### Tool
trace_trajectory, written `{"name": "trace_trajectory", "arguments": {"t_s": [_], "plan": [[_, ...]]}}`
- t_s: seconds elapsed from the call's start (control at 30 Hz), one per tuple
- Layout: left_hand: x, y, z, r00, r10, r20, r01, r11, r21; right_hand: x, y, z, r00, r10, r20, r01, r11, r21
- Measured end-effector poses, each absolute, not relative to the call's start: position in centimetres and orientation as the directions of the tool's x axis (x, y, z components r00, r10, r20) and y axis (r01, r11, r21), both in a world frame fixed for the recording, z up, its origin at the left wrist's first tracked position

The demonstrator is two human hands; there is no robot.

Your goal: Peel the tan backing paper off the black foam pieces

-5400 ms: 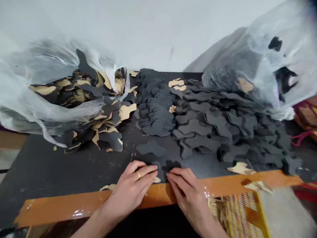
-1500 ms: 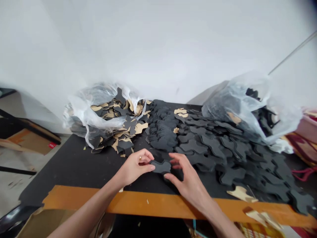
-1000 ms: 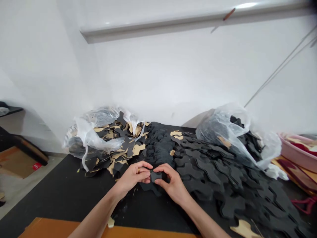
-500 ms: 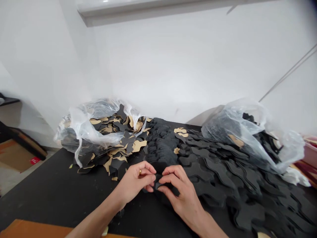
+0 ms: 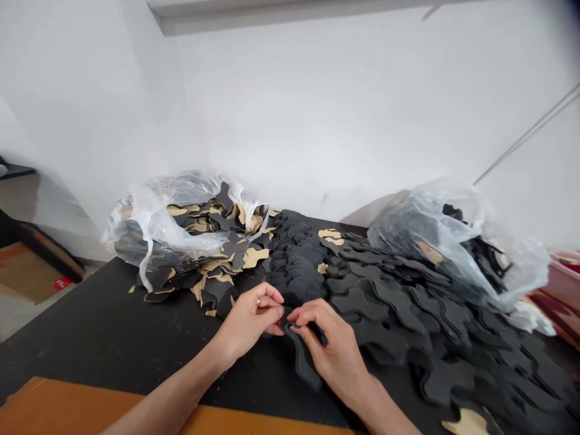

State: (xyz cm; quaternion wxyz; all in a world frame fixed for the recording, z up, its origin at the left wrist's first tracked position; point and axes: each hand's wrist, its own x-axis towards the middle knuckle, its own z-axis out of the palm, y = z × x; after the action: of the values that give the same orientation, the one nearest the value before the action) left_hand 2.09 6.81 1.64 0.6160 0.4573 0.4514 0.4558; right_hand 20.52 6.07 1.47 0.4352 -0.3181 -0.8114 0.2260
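Plastic bag [image 5: 149, 223] w/ cutouts [image 5: 212, 254] in it at L rear of surface [image 5: 90, 326]; 2nd bag [image 5: 435, 241] at R rear; foam stack [image 5: 294, 254] btwn; loose foam pieces [image 5: 408, 320] R front.

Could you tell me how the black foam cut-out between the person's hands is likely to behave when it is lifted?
It will probably feel floppy: the black foam cut-out bends in a curve below the right hand. It looks soft and fairly thick, so it is likely light for its size. Its matte surface suggests it won't be very slippery.
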Motion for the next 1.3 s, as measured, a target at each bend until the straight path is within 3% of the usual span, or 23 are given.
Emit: {"name": "trace_trajectory", "arguments": {"t_s": [0.3, 0.57, 1.13, 1.3], "plan": [[2.1, 6.8, 1.6, 0.154, 0.98, -0.127, -0.169, 0.153, 0.974, 20.3, 5.9, 1.3, -0.376, 0.774, 0.509, 0.372, 0.629, -0.683], [2.1, 6.3, 2.0, 0.148, 0.983, -0.112, -0.11, 0.129, 0.986, 19.9, 5.9, 1.7, -0.372, 0.751, 0.546, 0.387, 0.66, -0.644], [1.9, 5.4, 2.8, 0.185, 0.982, -0.033, 0.064, 0.022, 0.998, 19.9, 6.2, 1.4, -0.249, 0.867, 0.432, 0.385, 0.498, -0.777], [1.8, 5.6, 2.5, 0.191, 0.981, -0.043, 0.076, 0.029, 0.997, 19.9, 6.4, 1.3, -0.234, 0.924, 0.303, 0.335, 0.369, -0.867]]}}
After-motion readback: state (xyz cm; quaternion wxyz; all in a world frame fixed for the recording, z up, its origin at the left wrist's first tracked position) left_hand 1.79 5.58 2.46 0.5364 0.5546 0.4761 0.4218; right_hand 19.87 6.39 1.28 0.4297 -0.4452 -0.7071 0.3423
